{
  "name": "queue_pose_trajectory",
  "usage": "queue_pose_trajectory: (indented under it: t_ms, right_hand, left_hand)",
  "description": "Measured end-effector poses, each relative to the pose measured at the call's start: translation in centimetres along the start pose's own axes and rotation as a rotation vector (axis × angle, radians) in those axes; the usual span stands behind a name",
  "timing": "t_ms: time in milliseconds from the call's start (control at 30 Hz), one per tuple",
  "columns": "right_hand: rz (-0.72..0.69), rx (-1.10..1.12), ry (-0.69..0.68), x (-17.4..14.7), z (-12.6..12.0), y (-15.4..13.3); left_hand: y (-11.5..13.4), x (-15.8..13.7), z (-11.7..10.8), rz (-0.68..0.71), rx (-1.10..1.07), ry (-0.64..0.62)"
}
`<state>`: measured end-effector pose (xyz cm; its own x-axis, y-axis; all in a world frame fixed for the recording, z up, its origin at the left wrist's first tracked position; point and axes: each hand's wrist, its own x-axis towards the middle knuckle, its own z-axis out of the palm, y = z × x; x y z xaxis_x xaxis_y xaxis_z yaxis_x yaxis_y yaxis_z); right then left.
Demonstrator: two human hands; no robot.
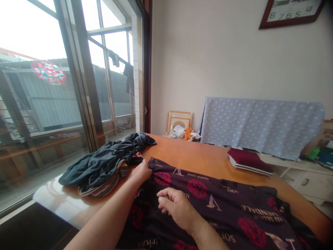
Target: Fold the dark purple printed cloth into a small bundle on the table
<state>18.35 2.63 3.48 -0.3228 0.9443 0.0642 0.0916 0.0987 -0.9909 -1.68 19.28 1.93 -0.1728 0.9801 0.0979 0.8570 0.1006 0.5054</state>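
A dark purple garment or cloth (223, 205) with red round motifs and pale lettering lies spread over the near part of the table. My left hand (142, 171) is closed at its far left corner, the fingers pinching the edge. Above the middle of the cloth is my right hand (177, 208), its fingers loosely curled and the thumb apart from them, with nothing visible in it. Whether it touches the fabric I cannot tell. Just left of my left hand lies a crumpled heap of dark clothes (104, 166).
On the orange-brown table (189, 152), a folded maroon and striped stack (247, 161) sits at the right. Behind it a grey dotted cloth (260, 125) drapes over something. Wooden frames (179, 119) lean on the wall, and a large window (47, 86) borders the left side.
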Motion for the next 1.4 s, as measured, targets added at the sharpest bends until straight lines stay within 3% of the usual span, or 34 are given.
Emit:
queue_pose_trajectory:
  t_ms: [300, 500, 633, 767, 1100, 1400]
  right_hand:
    - [0.005, -0.012, 0.065, 0.7, -0.2, 0.7]
    - [0.025, -0.010, 0.196, 1.5, -0.7, 1.8]
    - [0.098, 0.013, 0.264, 2.0, -1.0, 2.1]
    - [0.139, 0.039, 0.268, 2.0, -1.0, 2.0]
    - [0.136, 0.039, 0.265, 1.9, -1.0, 1.9]
    - [0.187, 0.080, 0.302, 2.0, -1.2, 1.5]
  left_hand:
    - [3.6, 1.6, 0.0, 0.209, 0.126, 0.053]
    - [5.5, 4.2, 1.7, 0.338, 0.141, -0.064]
    - [5.6, 5.1, 2.3, 0.341, 0.168, -0.129]
    - [5.2, 5.5, 2.4, 0.282, 0.185, -0.056]
    - [5.4, 4.0, 3.7, 0.257, 0.236, 0.057]
    - [6.3, 1.3, 4.4, 0.540, 0.222, -0.077]
